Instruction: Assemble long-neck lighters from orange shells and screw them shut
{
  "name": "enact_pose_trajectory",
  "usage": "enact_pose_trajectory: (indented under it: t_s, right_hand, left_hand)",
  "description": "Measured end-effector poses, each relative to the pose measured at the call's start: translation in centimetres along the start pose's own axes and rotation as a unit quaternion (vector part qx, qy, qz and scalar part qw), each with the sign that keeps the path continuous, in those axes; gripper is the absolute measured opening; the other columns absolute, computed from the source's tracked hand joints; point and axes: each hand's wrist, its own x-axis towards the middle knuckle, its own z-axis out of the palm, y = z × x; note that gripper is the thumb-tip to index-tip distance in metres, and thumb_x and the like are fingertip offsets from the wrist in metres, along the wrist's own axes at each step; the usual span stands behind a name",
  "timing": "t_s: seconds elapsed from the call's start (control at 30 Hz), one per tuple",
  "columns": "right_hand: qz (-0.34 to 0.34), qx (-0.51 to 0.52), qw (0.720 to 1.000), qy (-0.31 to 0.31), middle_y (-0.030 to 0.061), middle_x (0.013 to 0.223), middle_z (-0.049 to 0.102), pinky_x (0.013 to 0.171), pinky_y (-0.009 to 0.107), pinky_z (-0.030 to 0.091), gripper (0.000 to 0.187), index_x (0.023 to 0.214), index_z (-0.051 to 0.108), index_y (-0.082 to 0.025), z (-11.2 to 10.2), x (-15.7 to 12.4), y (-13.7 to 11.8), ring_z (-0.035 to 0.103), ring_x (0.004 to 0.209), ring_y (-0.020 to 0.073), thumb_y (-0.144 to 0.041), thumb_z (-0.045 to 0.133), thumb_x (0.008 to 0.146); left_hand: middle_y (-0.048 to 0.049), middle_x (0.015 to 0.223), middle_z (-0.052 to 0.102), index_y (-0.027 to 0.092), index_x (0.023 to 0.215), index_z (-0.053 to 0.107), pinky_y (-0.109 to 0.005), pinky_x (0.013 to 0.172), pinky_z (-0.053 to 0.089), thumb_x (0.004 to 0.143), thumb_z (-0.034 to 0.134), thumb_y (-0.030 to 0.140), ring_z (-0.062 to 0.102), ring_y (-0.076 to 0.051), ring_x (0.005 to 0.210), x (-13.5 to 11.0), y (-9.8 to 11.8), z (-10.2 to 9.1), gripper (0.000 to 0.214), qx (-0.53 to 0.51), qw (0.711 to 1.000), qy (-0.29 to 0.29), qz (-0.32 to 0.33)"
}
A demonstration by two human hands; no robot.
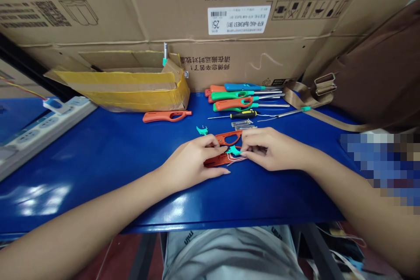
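Note:
My left hand (193, 162) and my right hand (267, 148) meet at the middle of the blue table (98, 157). Both pinch an orange lighter shell (229, 138) that lies open on the table, with a small teal trigger piece (233, 150) between my fingertips. Thin wires trail from the shell under my right hand. A second loose teal piece (202, 130) lies just left of the shell. A black-handled screwdriver (243, 114) lies behind it.
A pile of orange, green and blue long-nosed lighters (239, 95) lies at the back. A single orange lighter body (166, 116) rests by a taped cardboard box (131, 85). A power strip (36, 129) is at left, a brown bag strap (315, 92) at right.

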Motion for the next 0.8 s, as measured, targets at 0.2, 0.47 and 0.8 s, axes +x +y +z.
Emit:
enact_pose_trajectory:
  t_s: [0.2,0.47,0.8]
  right_hand:
    - [-0.010,0.008,1.000,-0.012,0.0003,0.076,0.057,0.061,0.022,0.038,0.012,0.080,0.065,-0.015,-0.2,0.0,0.0,0.050,0.064,0.0098,-0.010,0.060,0.089]
    - [-0.002,-0.018,0.999,-0.035,0.0041,0.085,0.065,0.068,0.025,0.042,0.018,0.083,0.068,-0.015,-0.2,-0.2,-0.1,0.058,0.074,0.0133,-0.015,0.055,0.095]
    - [0.019,-0.010,0.999,-0.038,0.0037,0.086,0.067,0.067,0.026,0.043,0.015,0.085,0.072,-0.017,-0.1,0.0,-0.3,0.059,0.072,0.0132,-0.014,0.060,0.092]
  left_hand:
    - [-0.0072,0.114,0.066,0.019,0.117,0.074,-0.033,0.089,0.057,0.091,0.072,0.027,0.068,-0.021,0.100,0.0,-0.2,-0.1,0.028,-0.012,1.000,-0.023,0.016]
    - [-0.0070,0.111,0.067,0.019,0.115,0.074,-0.031,0.084,0.056,0.096,0.065,0.027,0.068,-0.020,0.097,0.0,0.1,-0.1,0.022,0.036,0.998,-0.033,0.030]
    - [-0.0082,0.100,0.068,0.016,0.107,0.075,-0.035,0.080,0.057,0.104,0.050,0.035,0.067,-0.022,0.088,0.0,1.1,-0.3,0.031,0.166,0.983,-0.057,0.055]
